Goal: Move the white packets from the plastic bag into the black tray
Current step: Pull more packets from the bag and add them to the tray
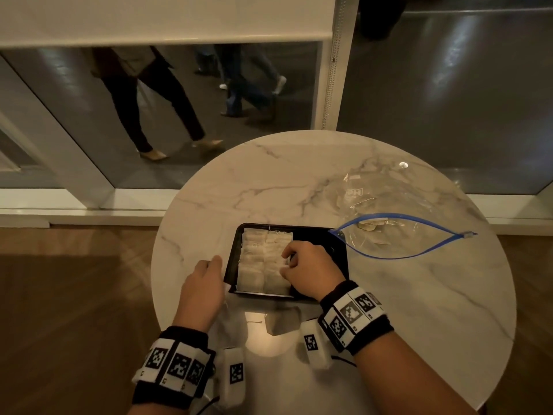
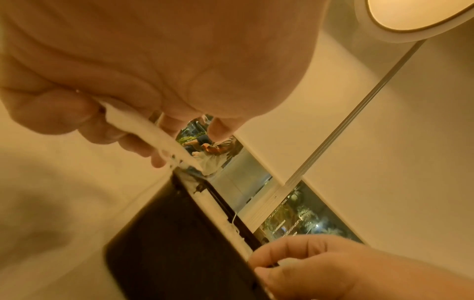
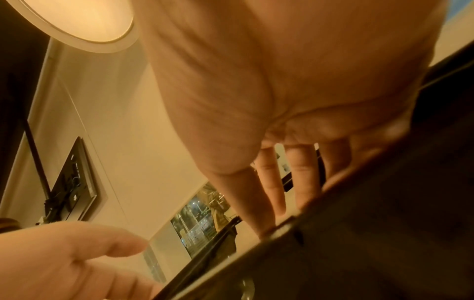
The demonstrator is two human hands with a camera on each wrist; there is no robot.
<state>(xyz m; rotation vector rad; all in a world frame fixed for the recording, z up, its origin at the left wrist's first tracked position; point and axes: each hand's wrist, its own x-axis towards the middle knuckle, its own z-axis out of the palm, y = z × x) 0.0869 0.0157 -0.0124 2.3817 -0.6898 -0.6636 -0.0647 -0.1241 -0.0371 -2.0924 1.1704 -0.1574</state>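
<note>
A black tray sits near the front of a round marble table, with several white packets laid in it in two columns. My right hand is over the tray's right side. Its thumb and forefinger pinch the edge of a packet there, and the right wrist view shows its fingers reaching down behind the tray rim. My left hand is just left of the tray, its curled fingers holding another white packet. The clear plastic bag with a blue zip lies open to the right, a few packets inside.
The table's front edge is close to my wrists, and wooden floor lies to the left. Behind the table is a glass wall with a lowered blind, and people walk past outside. A lamp's reflection glares on the marble in front of the tray.
</note>
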